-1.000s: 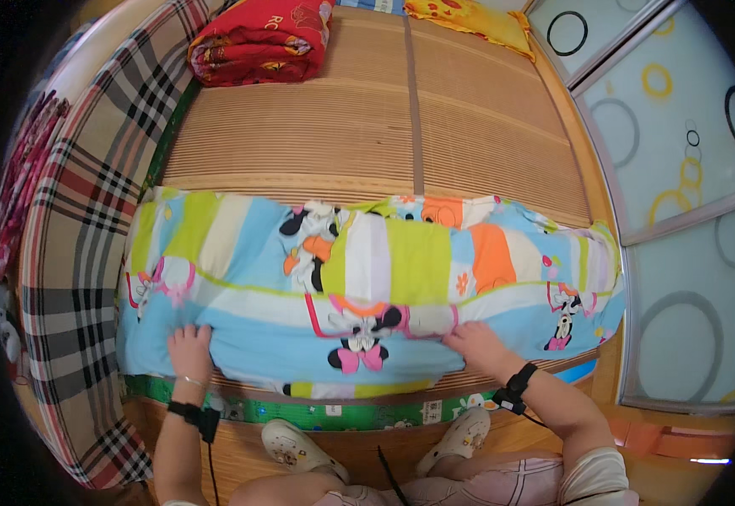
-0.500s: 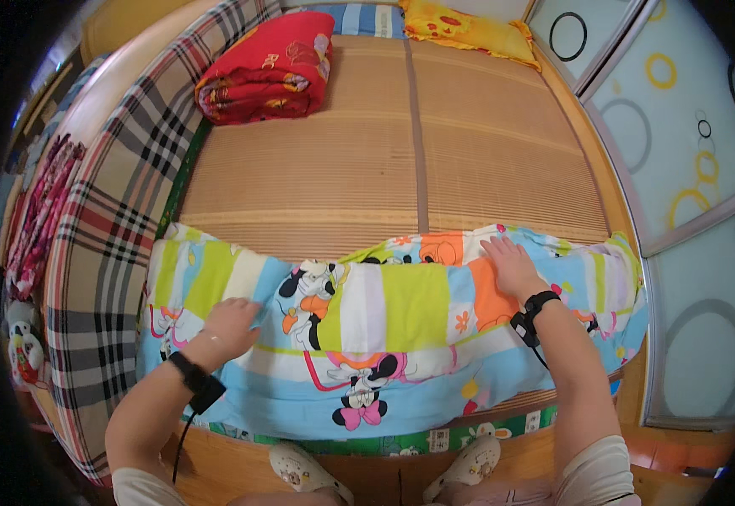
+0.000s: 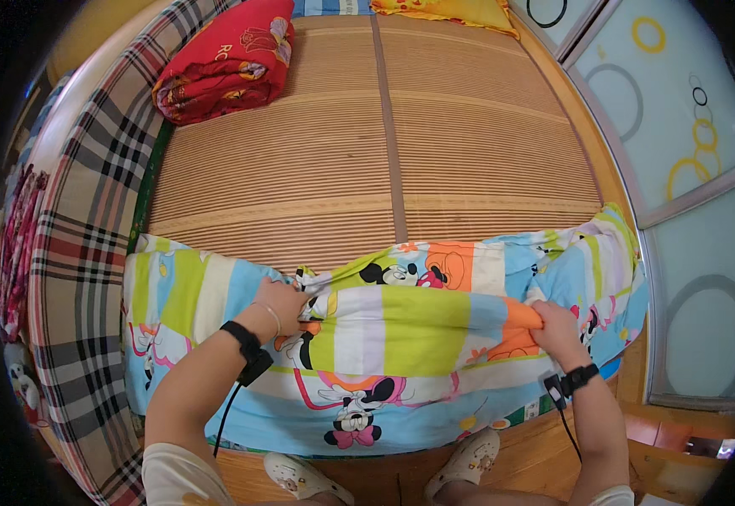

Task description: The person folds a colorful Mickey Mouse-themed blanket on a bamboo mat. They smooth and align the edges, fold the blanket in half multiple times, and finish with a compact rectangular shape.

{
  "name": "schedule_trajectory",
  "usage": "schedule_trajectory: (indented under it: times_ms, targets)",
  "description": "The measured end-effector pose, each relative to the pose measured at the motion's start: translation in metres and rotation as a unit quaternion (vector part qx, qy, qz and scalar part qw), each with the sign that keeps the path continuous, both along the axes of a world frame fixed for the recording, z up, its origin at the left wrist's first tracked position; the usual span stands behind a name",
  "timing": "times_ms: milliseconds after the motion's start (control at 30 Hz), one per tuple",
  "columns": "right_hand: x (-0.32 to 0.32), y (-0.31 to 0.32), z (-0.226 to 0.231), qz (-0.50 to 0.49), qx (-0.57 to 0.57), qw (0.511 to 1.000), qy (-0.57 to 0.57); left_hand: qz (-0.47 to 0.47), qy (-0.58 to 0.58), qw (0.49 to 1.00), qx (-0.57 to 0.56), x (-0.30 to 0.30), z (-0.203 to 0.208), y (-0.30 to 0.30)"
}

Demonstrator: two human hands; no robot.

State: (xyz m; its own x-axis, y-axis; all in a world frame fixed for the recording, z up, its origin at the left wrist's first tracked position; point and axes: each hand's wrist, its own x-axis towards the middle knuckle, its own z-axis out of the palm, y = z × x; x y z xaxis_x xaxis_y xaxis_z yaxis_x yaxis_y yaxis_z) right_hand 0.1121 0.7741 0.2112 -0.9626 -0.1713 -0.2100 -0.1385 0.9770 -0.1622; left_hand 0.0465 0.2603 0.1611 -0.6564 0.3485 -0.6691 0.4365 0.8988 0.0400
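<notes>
A quilt [image 3: 401, 325] with cartoon mouse figures and blue, lime, white and orange patches lies folded across the near end of the bed mat [image 3: 266, 169]. My left hand [image 3: 280, 305] grips a fold of it left of the middle, fingers curled into the cloth. On the other side, my right hand [image 3: 556, 331] is closed on the orange part of the same fold. Between my hands the cloth is drawn up into a raised ridge. Both wrists wear black straps with a small box and a cable.
A folded red quilt [image 3: 228, 63] sits at the far left, against a plaid padded bed side [image 3: 89, 202]. A yellow pillow [image 3: 452, 13] lies at the far end. Sliding wardrobe doors [image 3: 697, 312] with ring patterns stand along the right. My light clogs [image 3: 469, 462] are on the wooden floor.
My left hand has moved right and forward and closed on the quilt. The right hand has come nearer and gripped it too. The cloth between them has bunched up, and the view has shifted.
</notes>
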Motion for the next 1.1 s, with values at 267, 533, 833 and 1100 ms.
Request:
schedule_trajectory:
  times_ms: [267,533,833,1100]
  targets:
    - [-0.040,-0.012,0.066,0.055,0.022,0.940,0.337,-0.036,0.057,0.974,0.215,0.039,0.040,-0.039]
    - [-0.105,-0.040,-0.042,0.025,0.049,0.991,0.121,0.221,0.194,0.953,0.070,0.039,0.007,-0.043]
    - [-0.131,-0.050,-0.082,0.047,-0.038,0.998,0.001,0.212,0.158,0.933,0.245,0.014,-0.047,-0.054]
    - [-0.108,-0.051,-0.082,-0.019,0.017,0.997,-0.078,0.276,-0.046,0.948,0.154,-0.019,-0.045,-0.061]
